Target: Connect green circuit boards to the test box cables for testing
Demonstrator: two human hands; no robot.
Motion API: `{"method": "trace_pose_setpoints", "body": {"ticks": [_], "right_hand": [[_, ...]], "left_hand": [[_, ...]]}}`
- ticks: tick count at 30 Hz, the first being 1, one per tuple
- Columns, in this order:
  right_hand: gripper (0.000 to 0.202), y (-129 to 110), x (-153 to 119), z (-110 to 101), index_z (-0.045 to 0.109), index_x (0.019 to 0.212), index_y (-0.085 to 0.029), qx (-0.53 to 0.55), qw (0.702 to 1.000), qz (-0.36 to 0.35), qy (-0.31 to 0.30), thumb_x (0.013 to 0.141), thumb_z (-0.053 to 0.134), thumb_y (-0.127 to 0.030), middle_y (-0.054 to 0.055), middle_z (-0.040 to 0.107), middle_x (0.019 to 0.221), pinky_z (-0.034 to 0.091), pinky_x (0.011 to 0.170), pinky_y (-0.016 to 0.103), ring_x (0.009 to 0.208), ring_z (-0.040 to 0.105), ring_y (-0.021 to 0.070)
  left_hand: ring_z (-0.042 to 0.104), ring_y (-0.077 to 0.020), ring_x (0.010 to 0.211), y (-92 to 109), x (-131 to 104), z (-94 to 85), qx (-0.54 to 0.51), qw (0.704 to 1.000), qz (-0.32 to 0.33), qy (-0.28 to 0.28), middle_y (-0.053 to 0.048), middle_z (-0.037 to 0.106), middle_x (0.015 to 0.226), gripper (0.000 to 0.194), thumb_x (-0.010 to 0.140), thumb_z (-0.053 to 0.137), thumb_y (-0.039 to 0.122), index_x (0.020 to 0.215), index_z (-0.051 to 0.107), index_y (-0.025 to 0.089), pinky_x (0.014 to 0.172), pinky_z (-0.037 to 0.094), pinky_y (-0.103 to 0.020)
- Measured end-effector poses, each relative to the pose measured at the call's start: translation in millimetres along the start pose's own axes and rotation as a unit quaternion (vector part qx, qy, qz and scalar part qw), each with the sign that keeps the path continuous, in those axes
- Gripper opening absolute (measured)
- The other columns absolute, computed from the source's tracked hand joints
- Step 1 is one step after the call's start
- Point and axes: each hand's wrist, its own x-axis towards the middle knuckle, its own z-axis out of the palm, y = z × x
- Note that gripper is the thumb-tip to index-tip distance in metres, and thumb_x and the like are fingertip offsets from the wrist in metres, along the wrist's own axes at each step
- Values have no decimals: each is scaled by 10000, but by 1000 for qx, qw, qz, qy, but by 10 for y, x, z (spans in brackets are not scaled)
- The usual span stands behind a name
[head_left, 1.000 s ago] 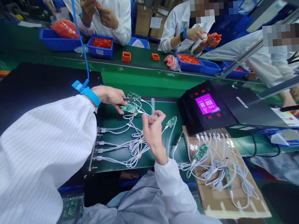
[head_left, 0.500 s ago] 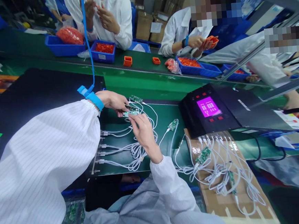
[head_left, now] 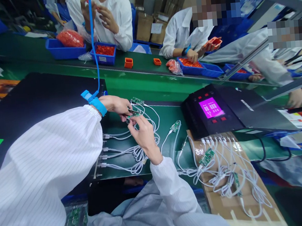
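Observation:
My left hand (head_left: 119, 105), with a blue strap at the wrist, is closed on a small green circuit board (head_left: 134, 115). My right hand (head_left: 143, 131) pinches the near side of this board, its thumb and fingers together; the fingers hide much of the board. Just beyond my hands, another green circuit board (head_left: 137, 101) lies on the green bench with a white cable at its end. Coiled white cables (head_left: 137, 154) run under and in front of my right hand. To the right lies a further circuit board (head_left: 175, 126) on a cable.
A black tester with a lit pink screen (head_left: 211, 107) stands at right, cables plugged into its front. Cardboard (head_left: 218, 205) below it carries more boards and cables. A large black case (head_left: 47, 89) stands at left. Co-workers handle orange parts beside blue bins (head_left: 105, 59) across the bench.
The board between my hands has tilted and shows less of its face. My left hand has shifted slightly right and down. A co-worker's hand has reached into a blue bin.

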Motion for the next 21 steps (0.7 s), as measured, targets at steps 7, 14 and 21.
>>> {"method": "trace_pose_setpoints", "body": {"ticks": [7, 14, 21], "right_hand": [[166, 28, 5, 7, 687, 957, -192, 13, 1000, 14, -9, 965, 522, -180, 47, 647, 846, 524, 786, 311, 788, 625, 181], [175, 46, -14, 35, 687, 950, -193, 6, 1000, -7, -4, 987, 516, -194, 36, 640, 822, 524, 794, 304, 777, 624, 174], [169, 58, -14, 34, 684, 953, -169, 7, 1000, -12, 8, 997, 522, -188, 42, 637, 824, 518, 772, 291, 771, 622, 174]], "left_hand": [[730, -237, 845, 62, -18, 42, 3, 999, -27, 27, -31, 672, 674, 123, 816, 676, 257, 745, 620, 173, 831, 560, -299], [724, -219, 828, 71, -33, 28, 18, 1000, -21, 12, -16, 673, 669, 113, 783, 690, 283, 768, 640, 182, 830, 565, -291], [712, -198, 747, 61, 48, 16, 29, 999, -17, 13, -15, 656, 638, 89, 782, 659, 262, 737, 642, 187, 786, 561, -277]]}}
